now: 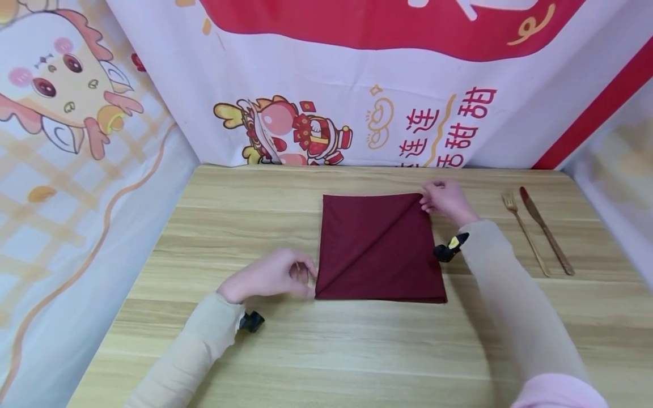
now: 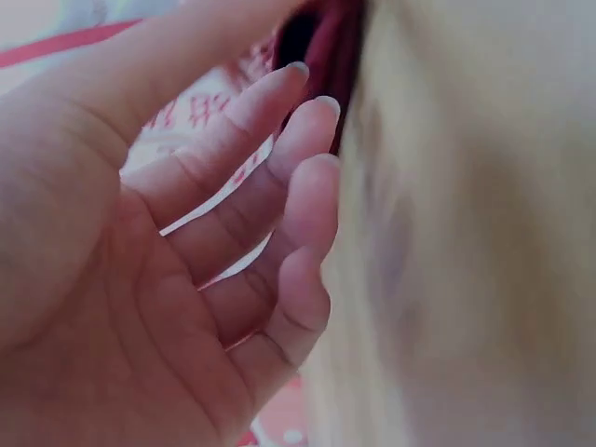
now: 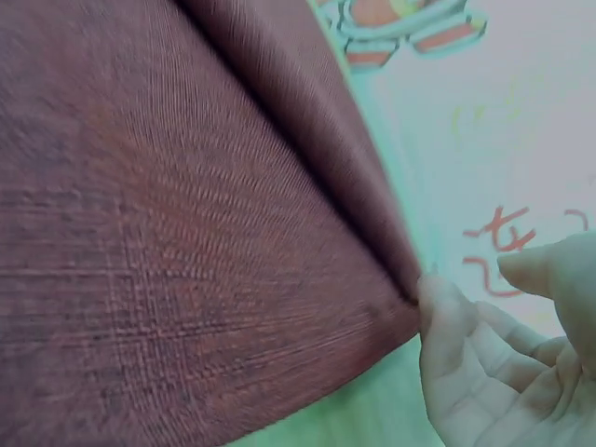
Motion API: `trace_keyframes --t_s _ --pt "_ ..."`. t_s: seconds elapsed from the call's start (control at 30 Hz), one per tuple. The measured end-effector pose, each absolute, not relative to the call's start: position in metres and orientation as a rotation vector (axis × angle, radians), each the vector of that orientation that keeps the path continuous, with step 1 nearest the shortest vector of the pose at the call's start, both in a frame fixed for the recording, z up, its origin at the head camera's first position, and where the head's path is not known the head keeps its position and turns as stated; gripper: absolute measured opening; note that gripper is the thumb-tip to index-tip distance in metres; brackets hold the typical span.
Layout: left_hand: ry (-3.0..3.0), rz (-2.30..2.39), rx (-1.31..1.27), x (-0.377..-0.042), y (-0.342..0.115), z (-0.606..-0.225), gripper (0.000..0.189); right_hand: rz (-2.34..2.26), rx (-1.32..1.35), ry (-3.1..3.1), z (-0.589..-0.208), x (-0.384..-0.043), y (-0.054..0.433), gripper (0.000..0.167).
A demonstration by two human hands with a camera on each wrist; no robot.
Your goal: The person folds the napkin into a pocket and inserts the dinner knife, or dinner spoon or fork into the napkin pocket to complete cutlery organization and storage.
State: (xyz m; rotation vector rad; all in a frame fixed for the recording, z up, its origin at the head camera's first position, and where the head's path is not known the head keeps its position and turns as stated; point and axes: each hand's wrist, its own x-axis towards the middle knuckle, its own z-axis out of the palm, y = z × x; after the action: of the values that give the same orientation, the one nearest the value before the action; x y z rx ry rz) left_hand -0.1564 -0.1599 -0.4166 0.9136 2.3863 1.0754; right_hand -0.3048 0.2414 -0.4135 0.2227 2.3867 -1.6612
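A dark red cloth napkin (image 1: 393, 258), folded into a square, lies flat on the wooden table. A diagonal fold edge runs across it from far right corner to near left corner. My left hand (image 1: 278, 273) is at the near left corner; in the left wrist view its fingers (image 2: 307, 209) are loosely bent and apart, and the thumb tip is out of frame. At the far right corner, my right hand (image 1: 446, 201) touches the napkin (image 3: 214, 233) with a fingertip. In the right wrist view the thumb stands away from that finger.
A gold fork (image 1: 525, 232) and a gold knife (image 1: 548, 232) lie side by side on the table (image 1: 229, 209), right of the napkin. A printed white and red curtain (image 1: 357, 73) hangs behind the table, and a patterned cloth (image 1: 66, 170) hangs at the left.
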Motion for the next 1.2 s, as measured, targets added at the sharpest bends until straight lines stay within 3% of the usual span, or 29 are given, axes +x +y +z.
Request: trace_keyframes --t_s 0.43,0.67,1.2 --pt "2.574 1.335 0.734 -0.218 -0.155 -0.418 0.028 -1.259 -0.218 2.767 -0.388 -0.248 0.211 0.045" --pt "2.646 1.392 0.651 -0.245 -0.145 -0.421 0.034 -1.335 -0.391 2.638 -0.391 -0.214 0.181 0.034" --pt "2.764 1.336 0.489 -0.288 -0.139 -0.429 0.047 -1.235 -0.860 2.486 -0.408 -0.153 0.118 0.032"
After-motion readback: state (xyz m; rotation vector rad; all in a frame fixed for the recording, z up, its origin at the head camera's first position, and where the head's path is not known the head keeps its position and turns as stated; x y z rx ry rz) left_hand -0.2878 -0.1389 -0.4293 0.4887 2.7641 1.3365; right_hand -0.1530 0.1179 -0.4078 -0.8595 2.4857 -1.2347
